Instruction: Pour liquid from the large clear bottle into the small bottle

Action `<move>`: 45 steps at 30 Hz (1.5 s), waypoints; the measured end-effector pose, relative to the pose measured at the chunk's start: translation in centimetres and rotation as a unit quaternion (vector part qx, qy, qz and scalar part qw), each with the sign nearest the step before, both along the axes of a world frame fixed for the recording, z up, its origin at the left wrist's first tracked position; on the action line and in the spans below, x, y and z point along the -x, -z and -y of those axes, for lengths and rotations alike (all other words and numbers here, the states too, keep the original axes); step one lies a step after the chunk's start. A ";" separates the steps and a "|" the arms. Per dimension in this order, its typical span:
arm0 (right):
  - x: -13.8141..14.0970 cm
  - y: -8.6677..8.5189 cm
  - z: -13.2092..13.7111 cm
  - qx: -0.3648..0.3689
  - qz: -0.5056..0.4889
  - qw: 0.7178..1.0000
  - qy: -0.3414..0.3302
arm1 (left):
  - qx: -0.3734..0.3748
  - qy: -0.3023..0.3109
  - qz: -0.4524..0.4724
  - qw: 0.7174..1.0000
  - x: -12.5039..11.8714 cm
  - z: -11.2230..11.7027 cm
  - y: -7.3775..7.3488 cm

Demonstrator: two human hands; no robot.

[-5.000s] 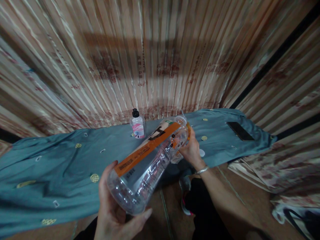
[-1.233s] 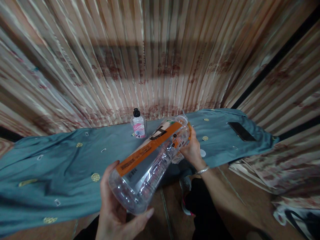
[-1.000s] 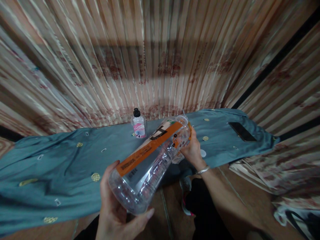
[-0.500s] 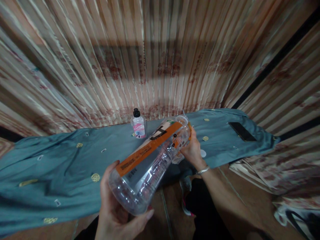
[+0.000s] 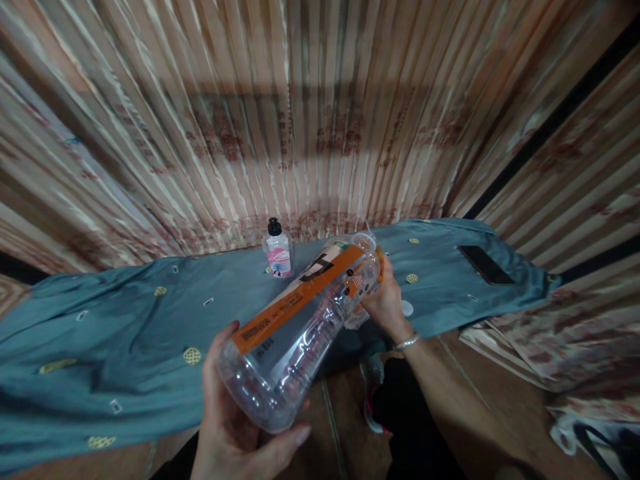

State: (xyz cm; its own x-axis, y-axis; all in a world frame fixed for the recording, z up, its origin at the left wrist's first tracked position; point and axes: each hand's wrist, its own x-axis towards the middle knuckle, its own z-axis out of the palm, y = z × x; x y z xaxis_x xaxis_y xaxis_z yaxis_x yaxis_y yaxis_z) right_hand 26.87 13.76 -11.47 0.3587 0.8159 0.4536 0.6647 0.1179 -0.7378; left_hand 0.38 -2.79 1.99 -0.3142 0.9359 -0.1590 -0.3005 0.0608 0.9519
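In the head view, both of the person's hands are on one large clear plastic bottle [image 5: 305, 320] with an orange label strip [image 5: 300, 297]. It lies aslant between them, its broad base at the left grip and its narrower top end at the right grip, farther from the person. The left hand [image 5: 235, 413] is cupped about the base, fingers curled along the outer side and the thumb spread below, so the hand is only partly closed, to the width of the bottle. The right hand [image 5: 387, 293] is bent round the top end from the far side; most of its fingers are hidden, and how tightly it closes cannot be told. A small yellow-orange piece shows beside those fingers, too unclear to name, and a crumpled-looking clear plastic shape shows just below that grip.

Beyond the left grip and just behind the bottle, a small pink-labelled bottle [image 5: 279, 259] with a black cap stands upright on a blue-green pineapple-print cloth [image 5: 165, 320]. A white disc [image 5: 407, 309] lies just beside the right wrist, which wears a silver bracelet [image 5: 407, 342]. Farther out to the right of that grip, a black smartphone [image 5: 484, 265] lies flat. Below the right grip are a grey shoe [image 5: 371, 380] and a black trouser leg [image 5: 405, 413] over a tiled floor [image 5: 345, 413]. A pleated printed curtain [image 5: 320, 133] rises behind everything.
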 end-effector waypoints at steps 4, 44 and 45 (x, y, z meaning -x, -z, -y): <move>0.0 -0.1 0.1 -0.005 -0.003 1.000 -0.004 | -0.008 0.002 -0.025 1.000 -0.1 0.1 0.5; -0.2 -0.1 0.1 0.007 0.017 1.000 0.002 | -0.015 -0.002 -0.042 0.999 0.1 -0.2 1.0; -0.2 0.0 0.1 0.007 0.018 1.000 0.002 | -0.017 -0.004 -0.044 0.999 0.1 -0.2 1.1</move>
